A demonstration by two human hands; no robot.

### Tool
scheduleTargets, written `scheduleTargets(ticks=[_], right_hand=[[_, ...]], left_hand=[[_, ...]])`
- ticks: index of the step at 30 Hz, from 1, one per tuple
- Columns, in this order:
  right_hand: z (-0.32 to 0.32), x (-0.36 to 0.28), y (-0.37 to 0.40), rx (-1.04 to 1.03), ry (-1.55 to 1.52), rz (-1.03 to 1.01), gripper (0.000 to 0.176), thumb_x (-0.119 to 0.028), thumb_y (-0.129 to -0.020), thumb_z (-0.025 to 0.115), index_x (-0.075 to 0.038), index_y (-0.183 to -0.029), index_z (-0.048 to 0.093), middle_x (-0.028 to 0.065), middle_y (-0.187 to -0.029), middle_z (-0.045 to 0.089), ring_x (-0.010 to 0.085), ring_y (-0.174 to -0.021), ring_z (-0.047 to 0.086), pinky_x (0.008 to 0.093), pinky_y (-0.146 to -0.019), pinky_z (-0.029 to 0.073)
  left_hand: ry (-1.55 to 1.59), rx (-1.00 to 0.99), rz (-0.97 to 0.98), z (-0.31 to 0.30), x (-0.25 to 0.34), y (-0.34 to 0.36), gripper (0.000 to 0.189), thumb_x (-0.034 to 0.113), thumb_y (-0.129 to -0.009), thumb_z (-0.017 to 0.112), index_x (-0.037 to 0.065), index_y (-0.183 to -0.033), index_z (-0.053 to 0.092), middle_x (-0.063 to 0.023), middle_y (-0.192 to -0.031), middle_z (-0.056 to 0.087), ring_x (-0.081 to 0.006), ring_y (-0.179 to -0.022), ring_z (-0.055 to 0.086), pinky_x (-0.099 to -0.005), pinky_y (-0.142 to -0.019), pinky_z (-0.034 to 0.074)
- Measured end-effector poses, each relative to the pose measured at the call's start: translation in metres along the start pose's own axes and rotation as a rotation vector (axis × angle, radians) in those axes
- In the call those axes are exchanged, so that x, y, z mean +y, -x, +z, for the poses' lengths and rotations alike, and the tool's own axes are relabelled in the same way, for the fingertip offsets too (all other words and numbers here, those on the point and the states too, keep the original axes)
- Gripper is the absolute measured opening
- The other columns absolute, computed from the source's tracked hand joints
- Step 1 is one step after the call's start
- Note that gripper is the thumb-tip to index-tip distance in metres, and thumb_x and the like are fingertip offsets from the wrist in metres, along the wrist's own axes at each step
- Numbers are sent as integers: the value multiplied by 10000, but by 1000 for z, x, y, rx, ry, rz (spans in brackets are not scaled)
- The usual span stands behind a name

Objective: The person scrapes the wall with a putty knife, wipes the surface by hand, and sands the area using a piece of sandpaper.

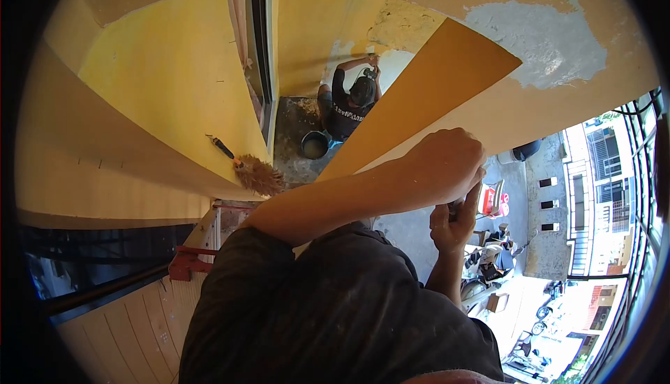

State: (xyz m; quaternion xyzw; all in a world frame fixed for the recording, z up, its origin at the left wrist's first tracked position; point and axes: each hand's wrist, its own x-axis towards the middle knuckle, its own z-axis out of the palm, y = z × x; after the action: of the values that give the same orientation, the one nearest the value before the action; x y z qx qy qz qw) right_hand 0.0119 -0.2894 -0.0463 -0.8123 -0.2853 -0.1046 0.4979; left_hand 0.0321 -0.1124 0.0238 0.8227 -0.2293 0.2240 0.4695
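My left arm reaches across my body to the right, and my left hand (449, 162) is closed in a fist. Just below it, my right hand (455, 225) is raised, with its fingers curled round a small dark thing (454, 209). Most of that thing is covered by my fingers, so its kind cannot be made out. The two hands are close together and seem to touch. Beside them runs an orange-yellow wall edge (426, 98). A brown feather duster (259, 176) with a black and orange handle rests on a ledge near my left elbow.
Below, a co-worker (352, 108) crouches at the yellow wall, arms raised, near a dark bucket (314, 145). Grey patching (541, 45) marks the upper wall. A red metal piece (187, 264) juts out at left. A motorcycle (481, 272) and red items (492, 200) stand at right.
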Motion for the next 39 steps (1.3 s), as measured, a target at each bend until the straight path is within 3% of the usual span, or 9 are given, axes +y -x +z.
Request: scheduleTargets(ticks=[14, 17, 29, 32, 34, 36, 38, 39], right_hand=[[-3, 5, 6, 15, 32, 32, 769, -6, -876, 493, -9, -1504, 48, 52, -826, 593, 43, -512, 474, 189, -461, 387], [-4, 9, 5, 7, 128, -71, 760, -4, -885, 487, -9, -1505, 48, 45, -835, 593, 31, -534, 466, 178, -478, 374], [-6, 8, 8, 0, 76, 15, 755, -20, -890, 516, 13, -1498, 70, 36, -824, 589, 17, -544, 459, 171, -481, 359], [-14, 3, 0, -6, 86, -9, 727, -35, -892, 542, 38, -1485, 128, 59, -855, 617, 53, -548, 504, 195, -493, 402], [-25, -6, -12, 11, 235, -84, 664, -30, -831, 650, 57, -1409, 336, 226, -940, 677, 229, -851, 685, 308, -700, 526], [-36, -5, -24, 9, 230, -112, 636, -24, -834, 648, 26, -1404, 369, 242, -979, 670, 261, -842, 697, 337, -673, 536], [-47, -21, -43, -42, 411, -179, 611, -16, -837, 646, 20, -1393, 393, 262, -1044, 655, 306, -859, 699, 364, -690, 543], [-45, -32, -57, 35, 510, -370, 535, 7, -844, 619, -25, -1358, 474, 192, -965, 664, 301, -777, 683, 364, -659, 537]], left_hand=[[-66, -90, -36, -5, 8, -2, 201, 182, -840, 612, 15, -749, 678, -162, -756, 644, -324, -727, 630, -419, -723, 494], [-81, -63, -16, -4, 7, -2, 197, 181, -841, 605, 18, -760, 681, -154, -759, 647, -318, -723, 630, -416, -721, 494], [-91, -84, -34, -6, 10, -2, 191, 187, -838, 598, 30, -775, 687, -135, -741, 649, -317, -728, 631, -415, -713, 492], [-46, -83, -81, -6, 9, -3, 176, 181, -828, 618, 27, -775, 686, -141, -739, 646, -322, -729, 630, -414, -716, 492], [31, 27, -40, -11, 11, -4, 148, 158, -813, 643, 22, -763, 678, -147, -735, 642, -324, -730, 631, -410, -705, 491], [48, 63, -33, -18, 13, -6, 142, 148, -813, 650, 13, -775, 669, -155, -733, 639, -330, -719, 629, -407, -686, 488], [65, 90, -16, -23, 13, -9, 138, 139, -813, 656, 4, -786, 660, -163, -731, 635, -337, -709, 628, -404, -666, 485], [63, 132, -52, -23, 12, -10, 147, 137, -822, 650, -8, -797, 645, -172, -726, 631, -343, -692, 625, -403, -644, 479]])
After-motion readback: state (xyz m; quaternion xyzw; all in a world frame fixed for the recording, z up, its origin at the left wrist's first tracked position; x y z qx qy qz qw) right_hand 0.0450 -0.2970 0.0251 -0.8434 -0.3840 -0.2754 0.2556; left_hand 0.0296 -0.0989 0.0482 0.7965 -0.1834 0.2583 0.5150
